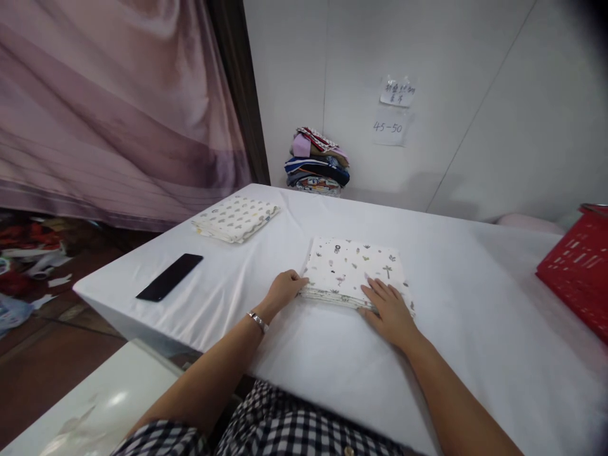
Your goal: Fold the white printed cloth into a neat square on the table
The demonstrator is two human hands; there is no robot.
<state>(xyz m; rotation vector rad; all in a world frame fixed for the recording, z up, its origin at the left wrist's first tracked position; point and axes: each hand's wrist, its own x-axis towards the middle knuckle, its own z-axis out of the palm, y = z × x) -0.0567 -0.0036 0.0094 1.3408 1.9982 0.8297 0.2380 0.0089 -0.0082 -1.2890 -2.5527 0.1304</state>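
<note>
Before me on the white-covered table lies a folded white cloth [351,266], printed with small plants, a palm tree and a flamingo. My left hand [285,286] pinches its near left corner between thumb and curled fingers. Over the near right part of the cloth, my right hand [388,310] rests flat with its fingers stretched out. The cloth's layered near edge shows between the two hands.
A second folded cloth [237,217] with grey prints and a black phone [170,277] lie on the left of the table [475,354]. Folded fabrics [317,161] are piled behind the far edge. At the right stands a red plastic basket [577,266].
</note>
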